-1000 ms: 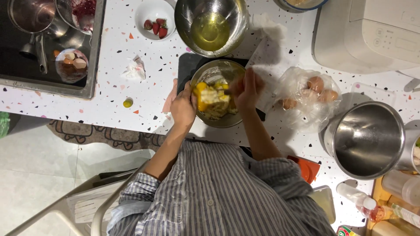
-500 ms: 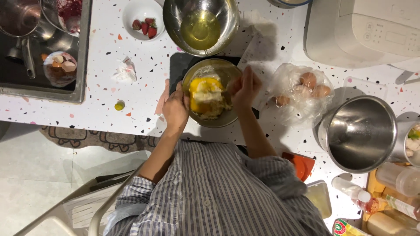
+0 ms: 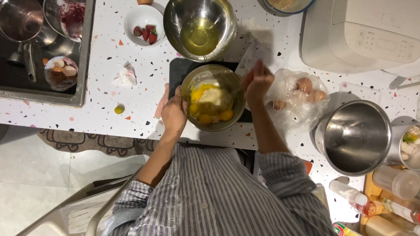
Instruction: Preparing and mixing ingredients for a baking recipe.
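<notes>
Left of centre: left hand (image 3: 174, 114) wrapped on the left rim of the steel mixing bowl (image 3: 213, 97), as half a second ago. Bowl sits mid-frame on a black scale (image 3: 177, 72); egg yolks (image 3: 205, 109) and pale flour (image 3: 214, 97) inside. Right of bowl: right hand (image 3: 257, 83) has lifted off the rim, fingers loosely open, holding nothing. Further right: bag of brown eggs (image 3: 302, 94), unchanged. Above, second steel bowl with egg whites (image 3: 200, 35).

Speckled white countertop (image 3: 109, 91): steel bowls, egg bag (image 3: 297, 94), tall steel pot (image 3: 354, 137).
</notes>
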